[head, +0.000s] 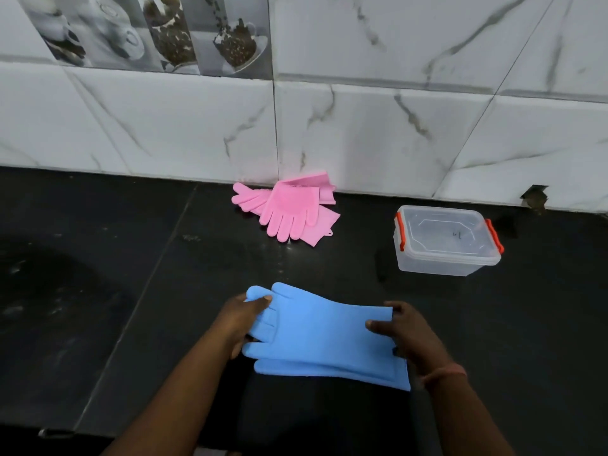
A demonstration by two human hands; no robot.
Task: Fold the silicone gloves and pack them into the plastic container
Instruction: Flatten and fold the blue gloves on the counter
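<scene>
Head view: a black polished stone countertop (98, 258) meets a white marble-patterned tiled wall (394, 126), and all positions below are given relative to the pair of stacked light-blue silicone gloves (322, 337) held flat just above the counter at its near edge. Beyond and to the right of them stands a clear rectangular plastic container (447, 241), lid on, with orange clips; directly beyond, against the wall, lies a heap of pink silicone gloves (289, 207). Left hand (243, 324) pinches the fingertip end, thumb on top, while right hand (404, 334) pinches the cuff end.
</scene>
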